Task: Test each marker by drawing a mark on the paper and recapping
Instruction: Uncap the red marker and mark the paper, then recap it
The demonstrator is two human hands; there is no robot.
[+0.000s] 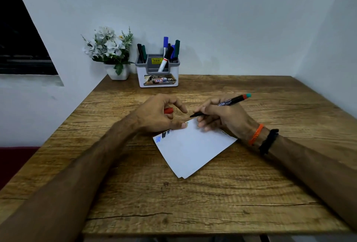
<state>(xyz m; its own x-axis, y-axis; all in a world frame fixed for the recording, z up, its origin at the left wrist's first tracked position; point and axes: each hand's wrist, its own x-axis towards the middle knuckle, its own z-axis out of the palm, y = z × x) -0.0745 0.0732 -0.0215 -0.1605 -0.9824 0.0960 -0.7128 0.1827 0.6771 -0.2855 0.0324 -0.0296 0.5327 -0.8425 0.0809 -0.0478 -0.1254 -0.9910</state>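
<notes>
A white sheet of paper (193, 148) lies tilted on the wooden table (251, 193), with blue and black marks near its far left corner. My right hand (220, 116) grips an uncapped black marker (229, 102) with a red and teal end, its tip pointing left just above the paper's far edge. My left hand (160, 115) holds a red cap (168, 110) in its curled fingers, and its thumb presses on the paper's far corner.
A grey-and-white organizer (158, 79) with several markers stands at the back of the table. A white pot of white flowers (117, 71) sits to its left against the wall. An orange and a black band circle my right wrist.
</notes>
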